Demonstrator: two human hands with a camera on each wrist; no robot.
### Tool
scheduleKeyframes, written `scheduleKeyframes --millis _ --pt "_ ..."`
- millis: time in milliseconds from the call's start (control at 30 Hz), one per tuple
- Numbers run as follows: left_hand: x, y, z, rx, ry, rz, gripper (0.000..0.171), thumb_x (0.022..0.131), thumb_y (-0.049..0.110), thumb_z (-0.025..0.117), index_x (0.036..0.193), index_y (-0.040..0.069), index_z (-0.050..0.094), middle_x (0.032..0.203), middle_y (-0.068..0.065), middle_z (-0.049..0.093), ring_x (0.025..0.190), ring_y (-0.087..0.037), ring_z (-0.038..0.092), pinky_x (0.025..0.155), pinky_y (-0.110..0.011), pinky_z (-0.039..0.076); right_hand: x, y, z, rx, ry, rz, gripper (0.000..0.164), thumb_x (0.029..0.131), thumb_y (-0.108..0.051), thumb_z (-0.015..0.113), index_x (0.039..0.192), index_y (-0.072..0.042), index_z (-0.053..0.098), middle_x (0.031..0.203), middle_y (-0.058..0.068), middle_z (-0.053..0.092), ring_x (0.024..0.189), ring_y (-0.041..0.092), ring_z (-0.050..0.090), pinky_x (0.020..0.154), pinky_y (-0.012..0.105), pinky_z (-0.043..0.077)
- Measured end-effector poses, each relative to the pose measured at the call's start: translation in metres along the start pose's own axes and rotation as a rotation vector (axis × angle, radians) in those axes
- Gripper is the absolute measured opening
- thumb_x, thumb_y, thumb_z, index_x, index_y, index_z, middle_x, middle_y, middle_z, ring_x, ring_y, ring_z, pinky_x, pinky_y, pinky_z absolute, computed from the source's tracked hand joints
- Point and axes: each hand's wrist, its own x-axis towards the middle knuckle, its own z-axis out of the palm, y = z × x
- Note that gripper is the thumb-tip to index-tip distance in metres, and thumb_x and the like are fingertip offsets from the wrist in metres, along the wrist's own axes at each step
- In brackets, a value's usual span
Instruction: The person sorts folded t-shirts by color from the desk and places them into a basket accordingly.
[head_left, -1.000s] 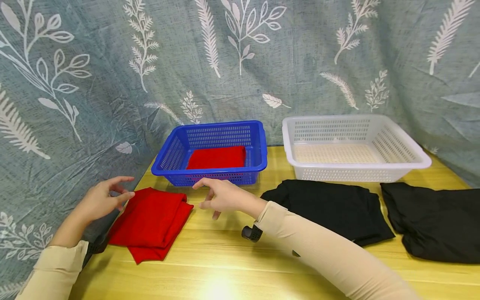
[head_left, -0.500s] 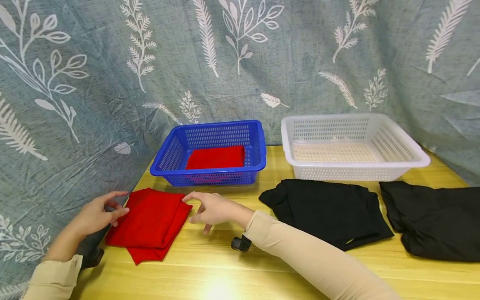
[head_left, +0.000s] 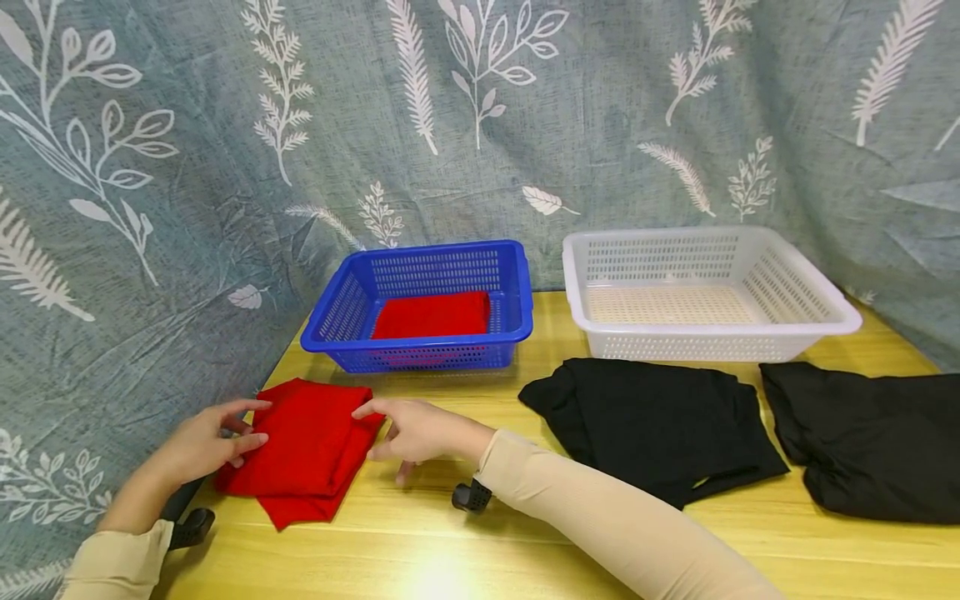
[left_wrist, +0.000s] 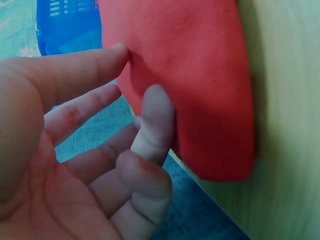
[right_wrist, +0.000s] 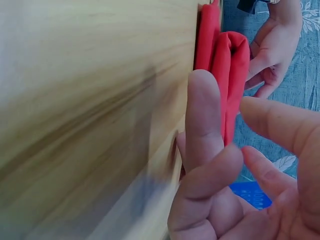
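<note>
A folded red cloth (head_left: 303, 442) lies on the wooden table at the left, its layers slightly offset at the lower right edge. My left hand (head_left: 206, 442) is at its left side, fingers apart and loosely bent. In the left wrist view, fingertips (left_wrist: 117, 52) overlap the red fabric (left_wrist: 210, 100). At the cloth's right edge is my right hand (head_left: 420, 433), forefinger reaching over the fold and thumb lower. The right wrist view shows the folded layers (right_wrist: 232, 65) edge-on beyond the spread fingers (right_wrist: 202, 110). Neither hand grips the fabric.
Behind the cloth stands a blue basket (head_left: 416, 343) with another folded red cloth (head_left: 435, 315) inside. A white basket (head_left: 697, 340) is to its right. Two black cloths, one nearer (head_left: 660, 425) and one at the far right (head_left: 885, 446), lie in front. A patterned curtain (head_left: 480, 125) hangs behind.
My right hand has moved left and down to the red cloth's right edge. My left hand dipped, then shifted right over its left edge. The cloth has barely shifted.
</note>
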Motion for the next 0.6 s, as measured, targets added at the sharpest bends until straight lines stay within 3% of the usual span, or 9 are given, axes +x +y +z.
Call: scheduleKeyframes --millis 167,400,600 --pt "-0.002 0.005 0.005 -0.042 -0.025 0.029 0.061 0.102 0.017 0.074 0.153 -0.007 0.050 0.109 -0.021 0.073 0.069 -0.022 0.070 0.068 -0.034 0.060 -0.003 0.002 -0.002 0.003 0.000 0.008 0.063 0.101 -0.013 0.076 0.158 -0.023 0.051 0.094 0.015 0.074 0.065 0.030 0.078 0.062 0.035 0.061" --pt "-0.001 0.015 0.015 -0.133 -0.062 0.056 0.057 0.103 0.014 0.072 0.153 -0.006 0.052 0.114 -0.022 0.070 0.071 -0.022 0.068 0.061 -0.031 0.058 -0.010 0.008 -0.008 0.000 -0.008 0.031 0.063 0.102 -0.016 0.076 0.159 -0.025 0.050 0.092 0.013 0.077 0.066 0.028 0.079 0.056 0.026 0.048" --pt "0.001 0.025 0.025 -0.173 -0.083 0.084 0.056 0.102 0.013 0.072 0.152 -0.003 0.054 0.114 -0.020 0.070 0.071 -0.020 0.067 0.057 -0.030 0.054 -0.020 0.011 -0.016 -0.018 -0.013 0.044 0.066 0.102 -0.020 0.076 0.161 -0.026 0.047 0.093 0.013 0.078 0.067 0.028 0.079 0.061 0.027 0.050"
